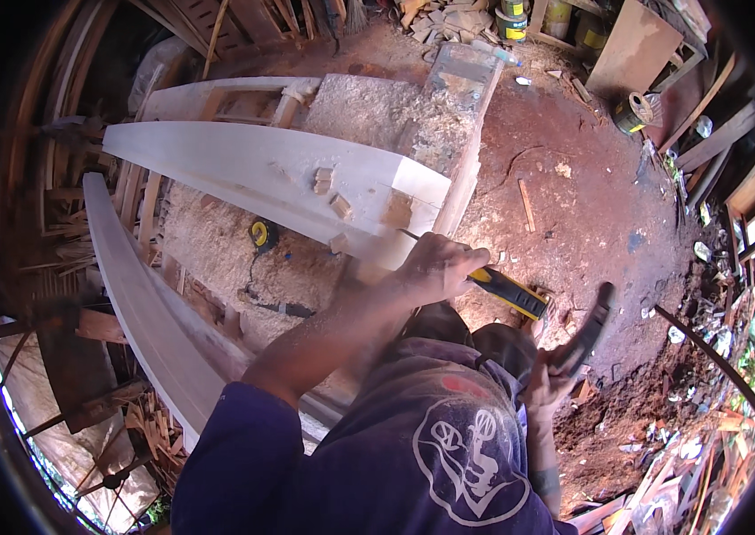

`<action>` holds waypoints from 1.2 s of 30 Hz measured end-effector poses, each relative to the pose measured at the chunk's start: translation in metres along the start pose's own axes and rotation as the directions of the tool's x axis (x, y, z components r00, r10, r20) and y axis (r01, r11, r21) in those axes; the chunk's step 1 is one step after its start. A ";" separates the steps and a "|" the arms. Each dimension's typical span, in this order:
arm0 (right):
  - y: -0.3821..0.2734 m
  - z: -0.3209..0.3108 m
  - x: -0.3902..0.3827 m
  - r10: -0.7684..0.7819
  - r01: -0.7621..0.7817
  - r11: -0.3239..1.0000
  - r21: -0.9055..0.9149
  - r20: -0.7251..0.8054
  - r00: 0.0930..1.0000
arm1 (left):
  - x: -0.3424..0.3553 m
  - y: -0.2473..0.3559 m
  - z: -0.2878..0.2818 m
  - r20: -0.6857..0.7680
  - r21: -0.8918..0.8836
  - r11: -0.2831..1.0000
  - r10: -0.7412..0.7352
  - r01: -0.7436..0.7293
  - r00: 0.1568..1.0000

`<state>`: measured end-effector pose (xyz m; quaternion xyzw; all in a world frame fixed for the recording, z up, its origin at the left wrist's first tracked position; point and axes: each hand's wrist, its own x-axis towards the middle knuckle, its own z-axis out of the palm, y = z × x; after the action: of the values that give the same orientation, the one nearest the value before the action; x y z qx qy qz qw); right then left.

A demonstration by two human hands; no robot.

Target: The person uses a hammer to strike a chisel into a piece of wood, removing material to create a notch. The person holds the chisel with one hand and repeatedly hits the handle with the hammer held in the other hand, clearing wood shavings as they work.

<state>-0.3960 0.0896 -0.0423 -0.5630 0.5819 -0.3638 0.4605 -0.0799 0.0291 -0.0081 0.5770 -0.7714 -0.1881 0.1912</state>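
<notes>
My left hand (442, 266) grips a chisel with a yellow and black handle (520, 295). Its dark blade reaches past my fingers to the end of a long pale timber (261, 169), beside a brownish cut patch (398, 210). Whether the tip touches the wood I cannot tell. Lower right, my right hand (548, 388) is wrapped round a dark, slightly curved tool (586, 330), smeared by motion; its kind is unclear. Small cut wood blocks (324, 181) lie on the timber.
A second long timber (150, 303) runs along the left. A yellow and black tape measure (262, 235) lies on the shavings-covered bench (217, 241). Reddish earth floor (573, 214) spreads to the right, with a tin (633, 113) and leaning boards (634, 46) beyond it.
</notes>
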 end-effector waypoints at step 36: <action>-0.054 0.019 0.016 0.148 -0.074 0.856 0.512 -0.106 0.983 | -0.006 -0.019 -0.002 0.023 0.071 0.994 -0.087 0.085 0.996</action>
<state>-0.3599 0.0697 0.0002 -0.3608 0.5290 -0.5154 0.5696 -0.0622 0.0297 -0.0165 0.6135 -0.7545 -0.1765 0.1523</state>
